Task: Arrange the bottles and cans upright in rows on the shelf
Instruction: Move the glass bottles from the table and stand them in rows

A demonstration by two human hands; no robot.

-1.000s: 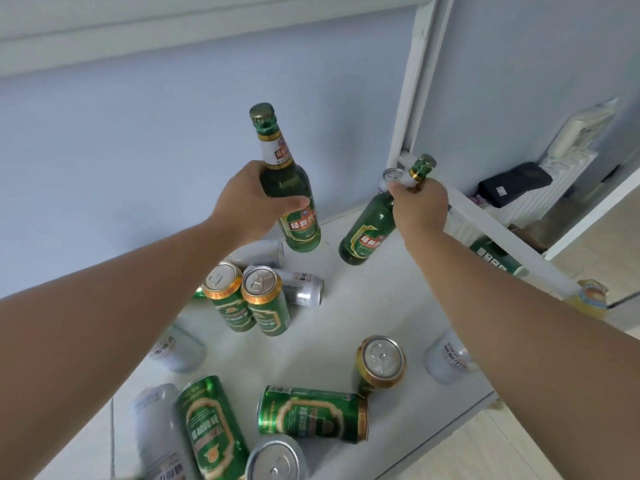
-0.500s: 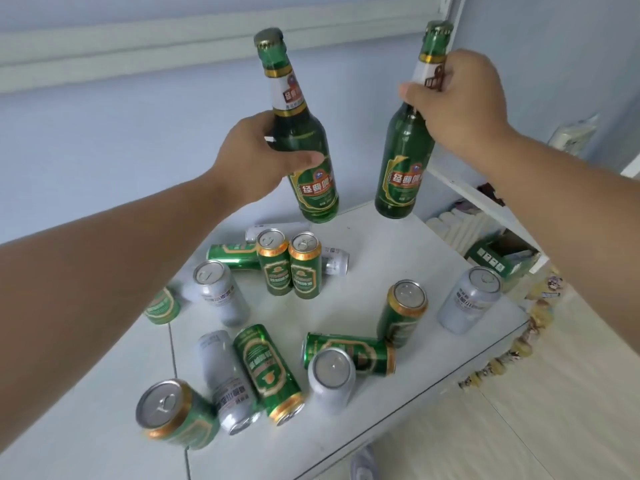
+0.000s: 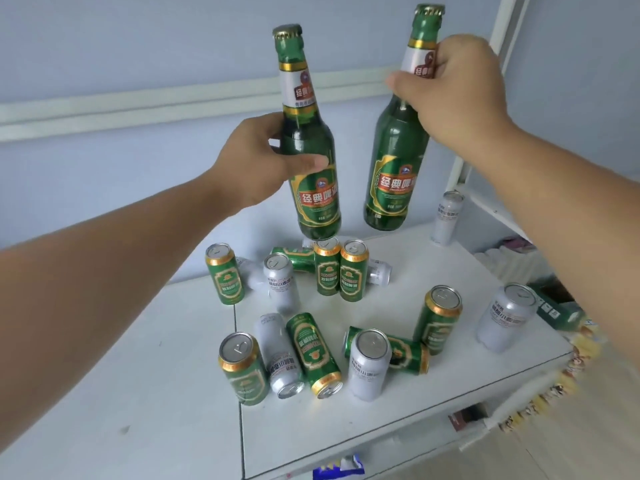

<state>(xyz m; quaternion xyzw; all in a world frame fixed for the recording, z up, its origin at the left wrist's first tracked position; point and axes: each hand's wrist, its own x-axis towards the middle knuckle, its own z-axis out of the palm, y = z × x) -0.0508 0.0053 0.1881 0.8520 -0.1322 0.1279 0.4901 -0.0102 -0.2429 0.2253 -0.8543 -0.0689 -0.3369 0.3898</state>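
Two green glass beer bottles are held upright above the white shelf point(image 3: 398, 407): one point(image 3: 311, 174) is gripped at the body by the left hand point(image 3: 256, 161), the other point(image 3: 394, 161) at the neck by the right hand point(image 3: 453, 91), probably for standing clear of the scattered cans.

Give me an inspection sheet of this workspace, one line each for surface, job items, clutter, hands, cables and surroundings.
Surface: white shelf top, a seam running front to back.
Job's things: two green bottles, left bottle and right bottle, both capped, held upright in the air; green and silver cans below, some standing, some lying, such as the lying green can.
Clutter: blue wrapper below the front edge.
Grippers: left hand grips its bottle's body; right hand grips the other's neck.
Cables: nothing seen.
Surroundings: pale blue wall, white frame post on the right.
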